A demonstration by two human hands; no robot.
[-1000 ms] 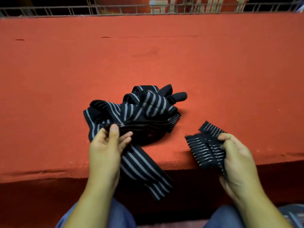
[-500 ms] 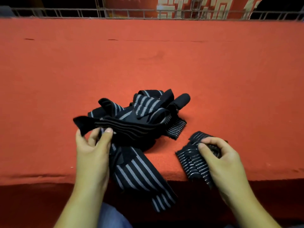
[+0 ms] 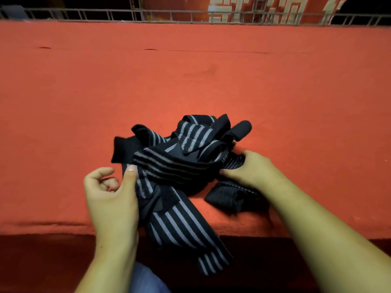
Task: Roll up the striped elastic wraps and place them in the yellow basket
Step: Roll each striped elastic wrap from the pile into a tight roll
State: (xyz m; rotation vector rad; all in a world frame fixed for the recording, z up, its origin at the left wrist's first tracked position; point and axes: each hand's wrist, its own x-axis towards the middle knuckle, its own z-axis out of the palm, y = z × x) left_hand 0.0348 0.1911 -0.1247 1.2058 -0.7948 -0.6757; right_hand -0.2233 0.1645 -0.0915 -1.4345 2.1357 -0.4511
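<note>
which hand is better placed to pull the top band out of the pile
Likely the right hand: it grips the top band at the right side of the pile. The left hand only touches it with a thumb.

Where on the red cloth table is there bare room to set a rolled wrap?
Free: the strip of red cloth table between the tangled pile of black grey-striped elastic wraps and the metal railing; also left of the left hand and right of the right hand. Crowded: the front edge's middle, with the small bunched wrap.
</note>
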